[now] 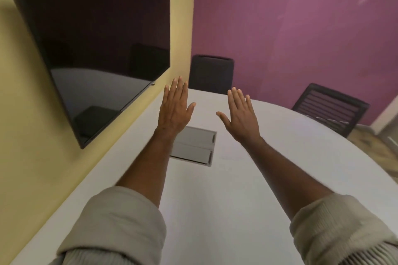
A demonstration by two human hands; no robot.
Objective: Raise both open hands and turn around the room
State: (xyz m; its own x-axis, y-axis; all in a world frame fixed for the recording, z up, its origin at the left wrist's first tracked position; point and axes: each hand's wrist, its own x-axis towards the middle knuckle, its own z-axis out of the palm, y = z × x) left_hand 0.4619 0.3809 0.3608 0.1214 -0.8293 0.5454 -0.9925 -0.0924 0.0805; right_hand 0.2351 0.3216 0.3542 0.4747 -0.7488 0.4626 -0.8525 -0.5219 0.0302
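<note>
Both arms stretch forward over a white table (247,189), sleeves rolled to the elbows. My left hand (174,108) is held up flat, fingers straight and together, back toward me, holding nothing. My right hand (240,115) is raised the same way beside it, fingers straight, thumb spread to the left, also holding nothing. Neither hand touches the table. A grey cable hatch (195,147) set into the tabletop lies just below and between the wrists.
A large dark screen (97,49) hangs on the yellow wall at the left, close to the table's edge. Two black chairs stand at the far end, one (212,74) behind the hands and one (331,107) at the right, against a purple wall.
</note>
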